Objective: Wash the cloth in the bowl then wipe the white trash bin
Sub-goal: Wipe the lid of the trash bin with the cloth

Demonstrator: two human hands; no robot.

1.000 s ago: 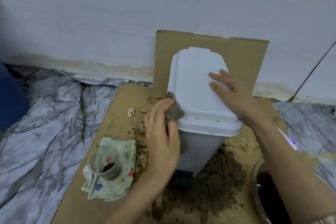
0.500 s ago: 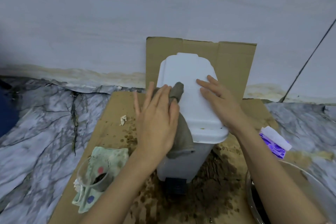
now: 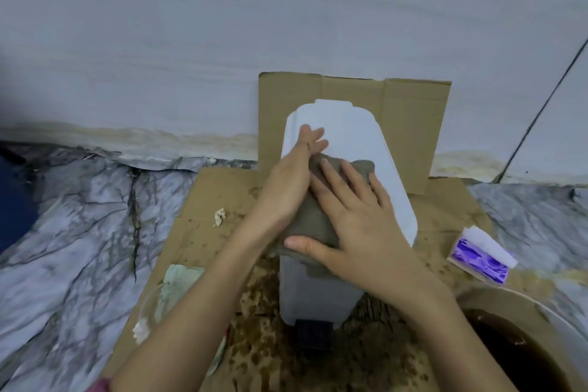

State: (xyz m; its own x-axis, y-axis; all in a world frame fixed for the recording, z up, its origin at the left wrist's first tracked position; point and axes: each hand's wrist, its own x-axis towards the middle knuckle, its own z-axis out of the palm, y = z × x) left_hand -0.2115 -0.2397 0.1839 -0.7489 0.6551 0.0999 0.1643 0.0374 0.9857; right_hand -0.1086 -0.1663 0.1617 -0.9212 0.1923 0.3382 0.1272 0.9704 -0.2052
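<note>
Where the grey cloth (image 3: pixel 313 216) lies spread over the lid of the white trash bin (image 3: pixel 356 149), both hands rest on it: the right hand (image 3: pixel 353 219) presses it flat with straight fingers, and the left hand (image 3: pixel 288 188) lies along its left edge, fingers extended past it onto the lid. Stained cardboard (image 3: pixel 203 200) carries the bin. A bowl (image 3: pixel 521 305) of brown water sits near right.

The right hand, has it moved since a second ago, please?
Yes. The right hand slid leftward across the bin lid onto the cloth.
</note>
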